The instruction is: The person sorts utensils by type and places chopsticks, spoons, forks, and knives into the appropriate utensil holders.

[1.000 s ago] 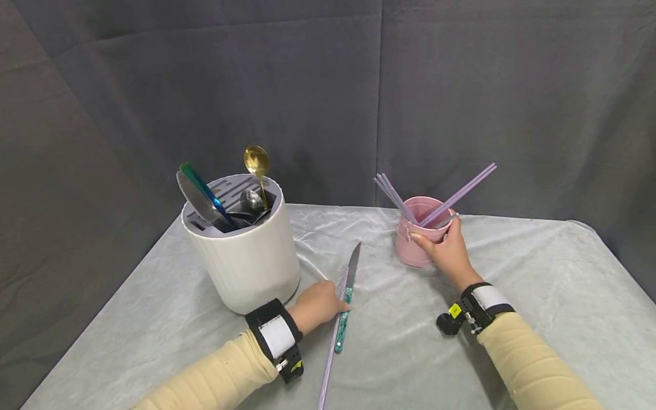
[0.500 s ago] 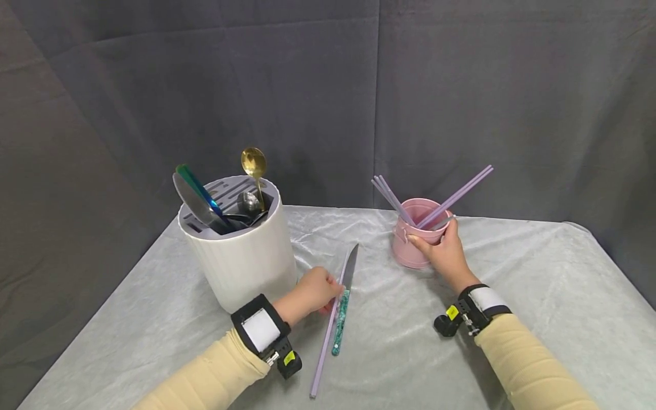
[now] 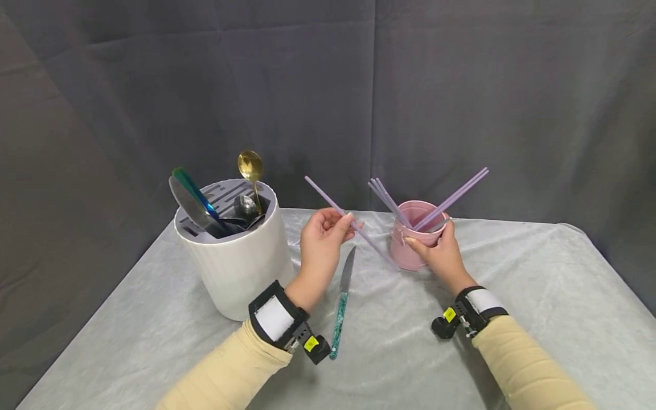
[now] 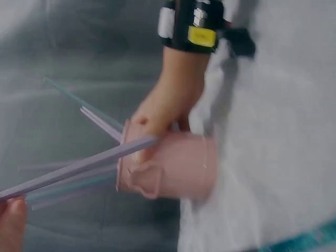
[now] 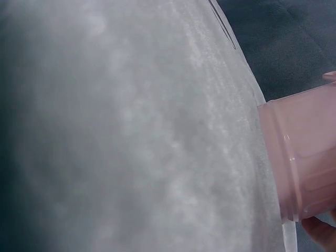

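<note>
Between thumb and fingers my left hand [image 3: 324,239] pinches a lilac chopstick [image 3: 328,198], lifted off the cloth and slanting down toward the pink bucket. My right hand [image 3: 445,253] grips the side of that small pink bucket [image 3: 405,250], which stands upright on the table. Several lilac chopsticks [image 3: 451,199] lean out of the bucket to both sides. In the left wrist view the held chopstick [image 4: 89,165] crosses in front of the bucket [image 4: 184,163], blurred. A knife [image 3: 340,319] with a green marbled handle lies on the cloth below my left hand.
A white ribbed utensil holder [image 3: 241,273] with a grey slotted top stands at the left. A gold spoon [image 3: 250,166], a dark spoon [image 3: 246,206] and a broad blade [image 3: 192,205] stick out of it. Grey curtain hangs behind the table [image 3: 410,353].
My left hand has picked the chopstick up from beside the knife and moved it up and forward, turning it toward the bucket. The right hand keeps its hold on the bucket.
</note>
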Demonstrator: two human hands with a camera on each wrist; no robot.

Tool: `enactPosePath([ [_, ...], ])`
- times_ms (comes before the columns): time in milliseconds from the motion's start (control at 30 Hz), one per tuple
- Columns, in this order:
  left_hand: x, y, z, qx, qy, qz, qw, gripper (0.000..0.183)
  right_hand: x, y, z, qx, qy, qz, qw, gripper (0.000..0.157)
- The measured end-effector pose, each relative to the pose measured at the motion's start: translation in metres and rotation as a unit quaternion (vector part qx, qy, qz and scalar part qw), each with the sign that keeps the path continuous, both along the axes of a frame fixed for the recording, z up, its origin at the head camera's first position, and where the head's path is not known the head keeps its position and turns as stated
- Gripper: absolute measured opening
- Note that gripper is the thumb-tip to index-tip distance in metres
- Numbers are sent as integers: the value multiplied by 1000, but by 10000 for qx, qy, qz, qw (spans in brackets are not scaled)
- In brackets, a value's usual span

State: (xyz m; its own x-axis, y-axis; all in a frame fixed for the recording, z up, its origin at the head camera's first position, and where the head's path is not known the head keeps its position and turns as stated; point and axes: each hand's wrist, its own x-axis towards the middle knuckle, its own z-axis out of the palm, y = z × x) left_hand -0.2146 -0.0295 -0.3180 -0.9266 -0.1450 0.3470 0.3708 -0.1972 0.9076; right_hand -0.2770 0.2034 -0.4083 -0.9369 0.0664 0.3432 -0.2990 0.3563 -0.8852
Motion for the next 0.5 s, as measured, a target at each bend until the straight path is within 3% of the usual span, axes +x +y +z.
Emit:
enactPosePath([
  [100, -2, 14, 6, 647, 632, 18, 9959, 11, 1, 0, 1, -14, 44, 14, 10000, 89],
  [233, -6, 30, 14, 1098, 1259, 5, 9859, 10, -6, 2, -6, -36, 90, -25, 9999, 90],
  [367, -11, 44, 15, 977, 1739, 237, 9796, 11, -5, 1, -5, 5, 56, -78, 10000, 88],
  [500, -15, 56, 11, 643, 1910, 346, 9789, 13, -4, 1, -5, 58, 12, -137, 9999, 89],
])
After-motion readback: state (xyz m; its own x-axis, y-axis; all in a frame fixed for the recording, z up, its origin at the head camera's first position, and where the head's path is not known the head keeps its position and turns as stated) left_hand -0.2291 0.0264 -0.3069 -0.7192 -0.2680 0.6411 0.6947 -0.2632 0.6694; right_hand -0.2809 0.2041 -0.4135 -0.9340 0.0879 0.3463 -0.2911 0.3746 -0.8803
